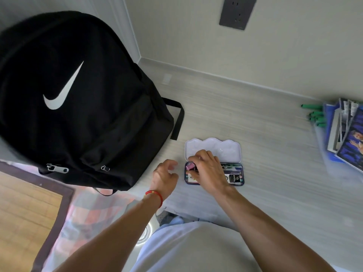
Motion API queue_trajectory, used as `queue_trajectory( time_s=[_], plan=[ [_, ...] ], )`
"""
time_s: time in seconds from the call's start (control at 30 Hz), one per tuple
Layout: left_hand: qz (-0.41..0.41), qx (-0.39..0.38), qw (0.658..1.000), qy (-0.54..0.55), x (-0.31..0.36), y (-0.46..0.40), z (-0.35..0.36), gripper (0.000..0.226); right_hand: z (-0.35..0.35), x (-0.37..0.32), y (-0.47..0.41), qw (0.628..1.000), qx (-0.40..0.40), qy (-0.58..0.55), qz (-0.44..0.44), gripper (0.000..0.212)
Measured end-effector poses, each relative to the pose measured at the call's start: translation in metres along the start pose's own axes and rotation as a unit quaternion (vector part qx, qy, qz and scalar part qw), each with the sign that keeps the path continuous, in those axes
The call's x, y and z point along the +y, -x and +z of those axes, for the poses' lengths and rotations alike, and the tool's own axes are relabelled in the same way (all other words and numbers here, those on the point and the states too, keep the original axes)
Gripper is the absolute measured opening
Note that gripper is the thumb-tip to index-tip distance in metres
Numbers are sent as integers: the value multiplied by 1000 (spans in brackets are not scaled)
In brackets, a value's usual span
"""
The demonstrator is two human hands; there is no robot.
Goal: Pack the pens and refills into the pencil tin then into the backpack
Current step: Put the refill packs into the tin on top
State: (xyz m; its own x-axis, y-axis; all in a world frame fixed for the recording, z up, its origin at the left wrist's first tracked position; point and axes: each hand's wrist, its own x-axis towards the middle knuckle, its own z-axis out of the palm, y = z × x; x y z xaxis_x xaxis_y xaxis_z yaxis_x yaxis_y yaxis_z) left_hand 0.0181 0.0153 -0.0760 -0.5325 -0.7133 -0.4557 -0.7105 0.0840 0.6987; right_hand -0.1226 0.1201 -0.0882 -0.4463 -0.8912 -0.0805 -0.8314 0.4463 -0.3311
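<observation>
The pencil tin (pixel 238 180) lies open on the pale desk, its white lid (pixel 224 148) flipped back toward the wall. Packs of pens and refills fill the tray, with a pink item (pixel 189 166) at its left end. My right hand (pixel 208 169) rests over the tray's left half, fingers bent down onto the contents; what they grip is hidden. My left hand (pixel 165 176), a red string on the wrist, hovers just left of the tin with loosely curled fingers and nothing in it. The black backpack (pixel 78 95) stands zipped at the left.
A stack of blue booklets and folders (pixel 345 134) lies at the desk's right edge, with green pen caps (pixel 314 115) sticking out beside it. A wall with a dark socket plate (pixel 236 13) runs behind. A checked cloth (pixel 92 209) lies under the backpack's near side.
</observation>
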Motion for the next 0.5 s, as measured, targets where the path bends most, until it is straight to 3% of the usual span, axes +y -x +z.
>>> queue_trajectory(
  time_s=[0.17, 0.33, 0.43, 0.5],
  plan=[
    [90, -22, 995, -48, 9, -4, 7, 38, 3, 5, 14, 1000, 25, 0, 3, 33],
    [124, -39, 987, -99, 13, -14, 7, 30, -3, 14, 19, 998, 59, -19, 15, 36],
    [99, -49, 991, -70, 23, -24, 2, 23, -17, 38, 16, 984, 110, -64, 124, 38],
    [70, -67, 995, -31, 32, -34, 0, 25, -26, 60, 12, 967, 87, -89, 221, 45]
  ],
)
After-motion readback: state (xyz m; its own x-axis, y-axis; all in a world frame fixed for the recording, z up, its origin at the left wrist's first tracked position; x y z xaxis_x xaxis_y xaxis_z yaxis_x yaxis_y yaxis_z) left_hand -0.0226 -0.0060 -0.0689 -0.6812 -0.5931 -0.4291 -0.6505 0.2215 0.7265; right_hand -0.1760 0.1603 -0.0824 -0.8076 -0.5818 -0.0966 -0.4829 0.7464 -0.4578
